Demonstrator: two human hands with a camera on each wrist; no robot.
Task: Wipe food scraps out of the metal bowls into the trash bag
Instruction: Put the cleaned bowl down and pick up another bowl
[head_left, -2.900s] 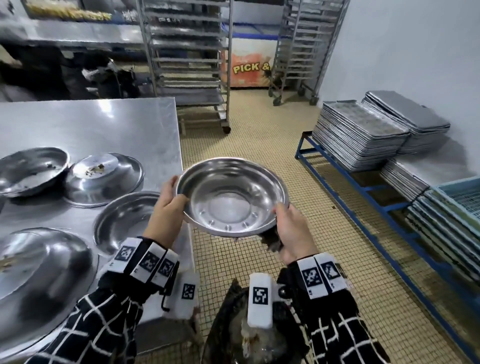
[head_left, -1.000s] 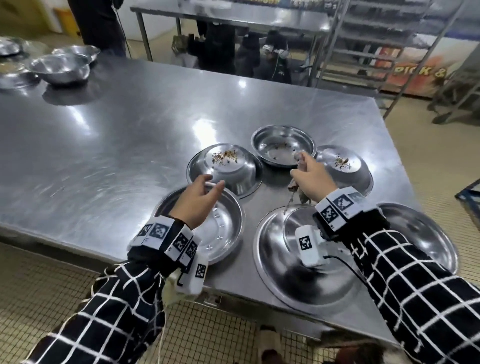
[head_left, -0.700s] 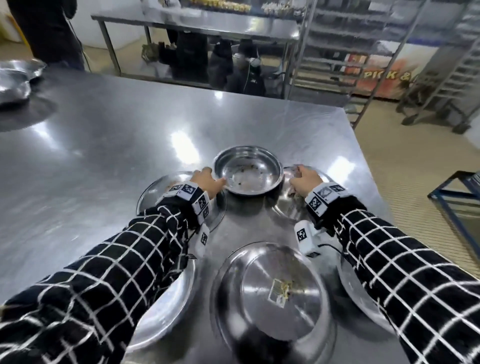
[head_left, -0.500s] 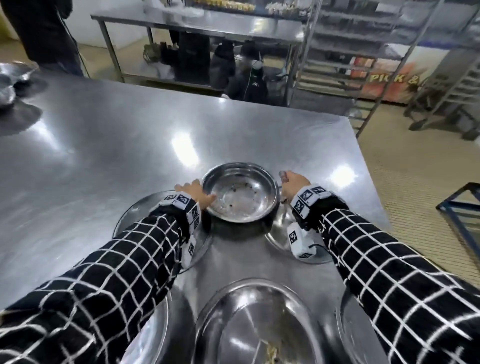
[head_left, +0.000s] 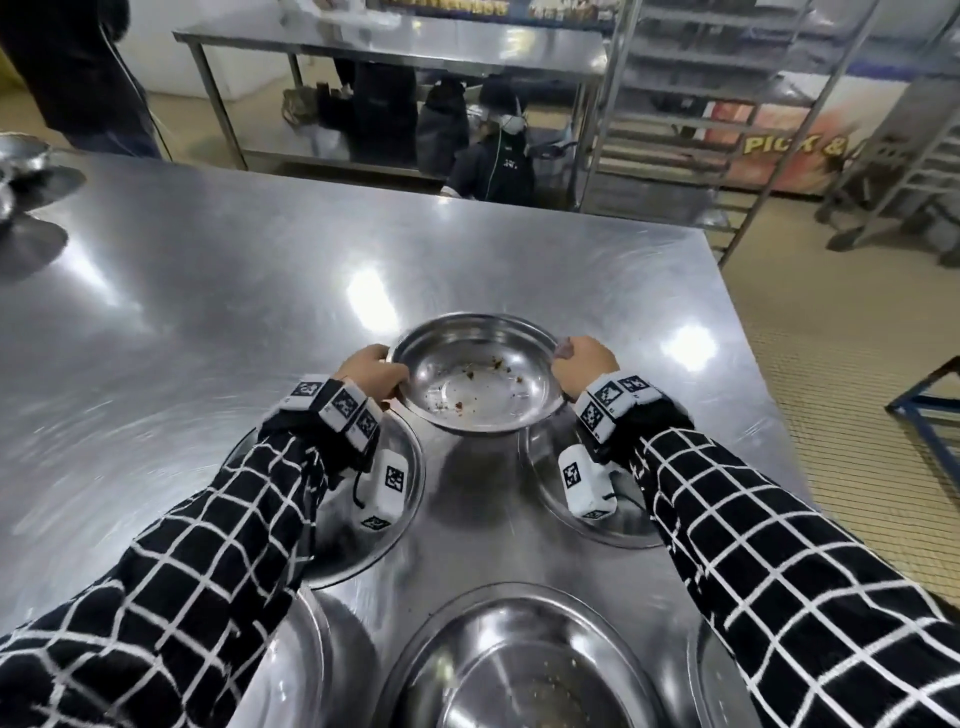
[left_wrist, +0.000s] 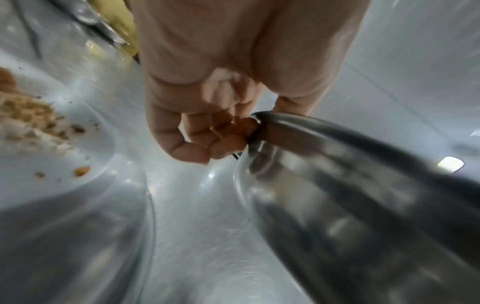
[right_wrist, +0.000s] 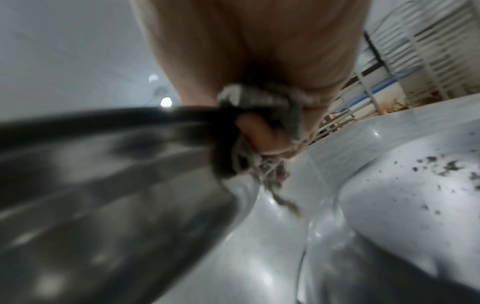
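A round metal bowl with a few reddish scraps inside hangs just above the steel table, casting a shadow beneath it. My left hand grips its left rim, fingers curled under the edge. My right hand grips the right rim. In the right wrist view a grey rag is bunched in that hand against the bowl's rim. The left wrist view shows my left hand hooked on the bowl's edge. No trash bag is in view.
Several other metal bowls sit on the table near me: one under my left wrist, one under my right wrist, a large one at the front. Wheeled racks and another steel table stand behind.
I turned from the floor side to the table. Both hands reached the far bowl, took its rim, and drew it toward me and off the table.
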